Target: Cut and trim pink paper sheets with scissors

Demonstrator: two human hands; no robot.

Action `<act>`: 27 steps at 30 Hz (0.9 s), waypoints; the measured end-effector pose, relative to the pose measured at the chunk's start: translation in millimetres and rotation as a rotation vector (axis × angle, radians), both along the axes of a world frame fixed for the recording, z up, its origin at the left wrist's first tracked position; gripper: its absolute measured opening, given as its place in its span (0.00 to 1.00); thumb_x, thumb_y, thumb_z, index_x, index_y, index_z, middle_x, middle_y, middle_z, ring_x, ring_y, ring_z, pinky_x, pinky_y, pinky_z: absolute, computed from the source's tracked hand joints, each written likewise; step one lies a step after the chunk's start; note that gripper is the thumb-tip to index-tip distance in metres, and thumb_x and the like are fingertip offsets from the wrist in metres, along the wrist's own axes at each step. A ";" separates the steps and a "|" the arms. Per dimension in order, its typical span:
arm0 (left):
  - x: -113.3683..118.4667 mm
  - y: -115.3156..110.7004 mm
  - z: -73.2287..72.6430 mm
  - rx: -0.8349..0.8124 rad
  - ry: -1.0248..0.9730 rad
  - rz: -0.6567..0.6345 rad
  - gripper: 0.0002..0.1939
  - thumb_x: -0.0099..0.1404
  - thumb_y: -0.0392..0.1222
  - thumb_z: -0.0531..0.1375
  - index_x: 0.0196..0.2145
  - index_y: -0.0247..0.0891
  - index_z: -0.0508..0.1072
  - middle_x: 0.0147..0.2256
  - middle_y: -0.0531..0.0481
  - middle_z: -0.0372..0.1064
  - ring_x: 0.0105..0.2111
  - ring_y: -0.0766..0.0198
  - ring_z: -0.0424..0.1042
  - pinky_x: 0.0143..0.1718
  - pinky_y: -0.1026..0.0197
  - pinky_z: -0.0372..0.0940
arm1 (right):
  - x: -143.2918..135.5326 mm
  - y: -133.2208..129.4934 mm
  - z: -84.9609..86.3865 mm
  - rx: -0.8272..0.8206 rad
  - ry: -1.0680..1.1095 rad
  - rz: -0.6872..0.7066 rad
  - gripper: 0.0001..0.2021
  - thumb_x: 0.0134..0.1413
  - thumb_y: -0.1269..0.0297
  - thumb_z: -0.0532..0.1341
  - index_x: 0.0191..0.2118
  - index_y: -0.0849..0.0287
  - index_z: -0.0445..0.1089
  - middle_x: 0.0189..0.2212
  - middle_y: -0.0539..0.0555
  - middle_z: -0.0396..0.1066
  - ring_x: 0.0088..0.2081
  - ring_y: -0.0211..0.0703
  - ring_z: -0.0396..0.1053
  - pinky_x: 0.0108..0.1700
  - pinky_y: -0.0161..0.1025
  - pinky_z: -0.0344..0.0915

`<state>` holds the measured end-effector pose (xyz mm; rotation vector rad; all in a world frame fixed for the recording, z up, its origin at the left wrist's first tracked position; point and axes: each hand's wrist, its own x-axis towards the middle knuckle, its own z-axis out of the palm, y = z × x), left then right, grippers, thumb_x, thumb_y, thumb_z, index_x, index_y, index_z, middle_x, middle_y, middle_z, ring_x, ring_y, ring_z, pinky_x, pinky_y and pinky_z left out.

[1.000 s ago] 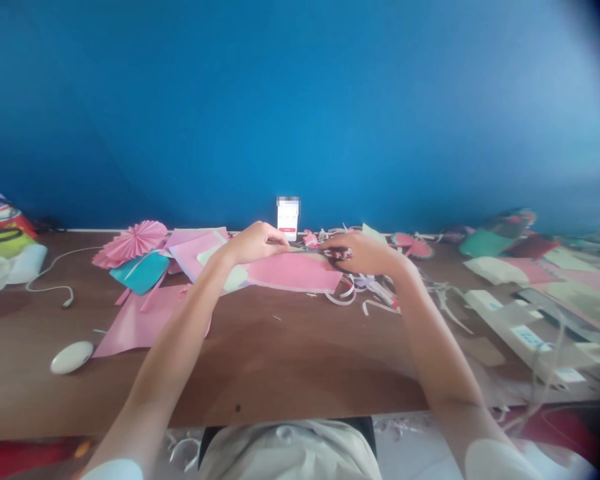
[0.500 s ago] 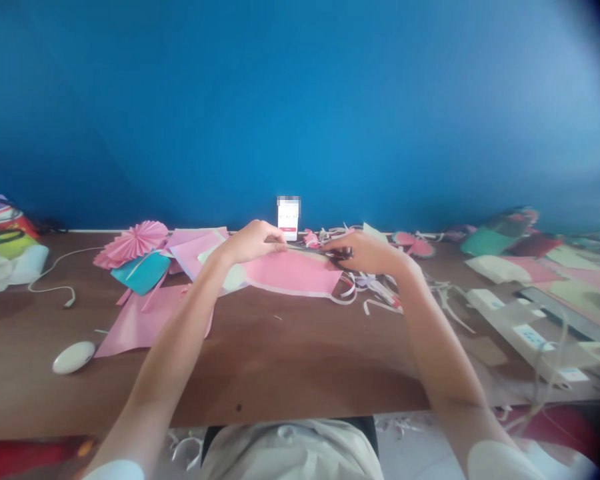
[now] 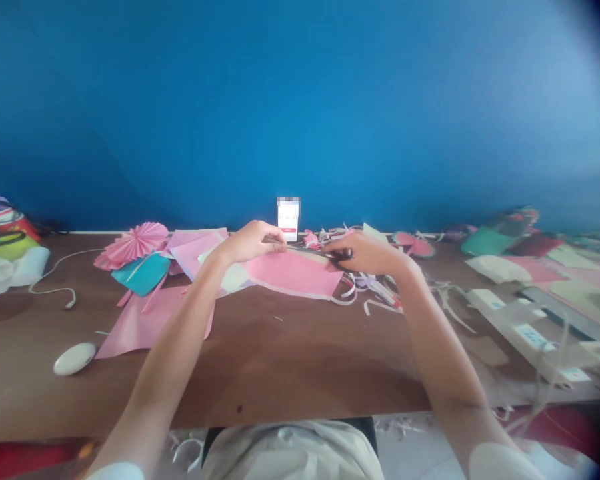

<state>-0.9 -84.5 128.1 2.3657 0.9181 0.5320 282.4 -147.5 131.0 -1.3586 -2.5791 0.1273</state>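
Observation:
My left hand (image 3: 253,241) pinches the upper edge of a pink paper sheet (image 3: 295,275) with pale edging, its fingertips close together. Across from it, my right hand (image 3: 367,253) is closed around the dark handles of scissors (image 3: 344,254). The dark blades point left along the sheet's upper edge, toward my left fingertips; how far they are apart is too blurred to tell. Thin white paper strips (image 3: 347,297) curl beside the sheet's right end. Under my left wrist lie pale and lilac papers (image 3: 233,279).
A lit phone (image 3: 288,223) stands against the blue wall. To the left are a pink folded fan (image 3: 143,239), a teal paper piece (image 3: 143,273), a pink sheet (image 3: 130,327) and a white oval object (image 3: 74,359). A power strip (image 3: 525,333) with cables lies at right.
The pink sheet has tilted and slid slightly between my hands, its right end a little lower. Both hands keep nearly the same place and grip.

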 end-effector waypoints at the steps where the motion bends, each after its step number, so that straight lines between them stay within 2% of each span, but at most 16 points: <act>1: -0.9 0.2 0.3 -0.006 -0.006 -0.001 0.15 0.60 0.55 0.61 0.35 0.41 0.78 0.38 0.49 0.76 0.38 0.58 0.73 0.37 0.59 0.61 | -0.1 -0.3 0.1 0.006 -0.001 0.002 0.16 0.54 0.60 0.60 0.48 0.49 0.75 0.41 0.50 0.78 0.35 0.42 0.71 0.35 0.36 0.59; 6: -7.1 5.4 0.1 -0.051 -0.050 -0.009 0.16 0.56 0.55 0.64 0.35 0.40 0.77 0.39 0.47 0.76 0.40 0.56 0.73 0.39 0.58 0.63 | 0.1 -2.4 1.3 0.017 0.014 0.007 0.15 0.55 0.57 0.60 0.47 0.49 0.76 0.40 0.51 0.78 0.36 0.44 0.71 0.36 0.37 0.60; 12: -14.6 16.5 -5.6 -0.154 -0.277 0.102 0.22 0.51 0.53 0.68 0.40 0.38 0.75 0.39 0.44 0.76 0.39 0.55 0.74 0.36 0.58 0.64 | 1.6 -1.4 0.3 -0.039 0.137 -0.003 0.18 0.54 0.52 0.61 0.48 0.51 0.76 0.39 0.52 0.77 0.31 0.40 0.67 0.33 0.37 0.57; 18: -16.5 21.4 -14.9 -0.384 -0.460 0.148 0.19 0.52 0.53 0.68 0.35 0.37 0.72 0.34 0.48 0.74 0.32 0.61 0.73 0.31 0.62 0.63 | 1.4 9.6 -9.1 -0.179 0.265 0.005 0.23 0.50 0.46 0.63 0.48 0.55 0.75 0.37 0.54 0.75 0.30 0.39 0.65 0.30 0.37 0.56; 20: -16.6 22.1 -15.8 -0.346 -0.432 0.148 0.19 0.53 0.54 0.67 0.34 0.38 0.72 0.33 0.49 0.73 0.31 0.61 0.72 0.31 0.62 0.62 | 0.6 13.6 -13.2 -0.245 0.291 0.027 0.24 0.50 0.45 0.63 0.48 0.55 0.75 0.38 0.54 0.74 0.31 0.40 0.66 0.31 0.37 0.58; 22: -16.6 22.3 -15.1 -0.229 -0.382 0.160 0.19 0.53 0.55 0.66 0.34 0.38 0.72 0.34 0.49 0.73 0.34 0.60 0.72 0.33 0.62 0.62 | -0.1 16.3 -16.9 -0.283 0.326 0.056 0.25 0.50 0.46 0.63 0.49 0.56 0.74 0.40 0.56 0.74 0.34 0.42 0.67 0.33 0.38 0.60; 24: -16.5 21.8 -13.3 -0.118 -0.341 0.166 0.19 0.54 0.56 0.65 0.34 0.38 0.72 0.36 0.48 0.73 0.37 0.59 0.72 0.37 0.60 0.62 | -0.3 17.9 -19.7 -0.287 0.368 0.076 0.25 0.50 0.46 0.63 0.50 0.57 0.74 0.43 0.57 0.73 0.37 0.45 0.69 0.36 0.40 0.63; 27: -17.1 19.8 -9.5 -0.048 -0.303 0.140 0.19 0.55 0.57 0.64 0.34 0.38 0.72 0.37 0.48 0.74 0.39 0.58 0.72 0.41 0.59 0.61 | 1.1 19.0 -22.0 -0.284 0.395 0.072 0.25 0.49 0.46 0.64 0.49 0.57 0.74 0.45 0.58 0.73 0.39 0.47 0.70 0.38 0.41 0.64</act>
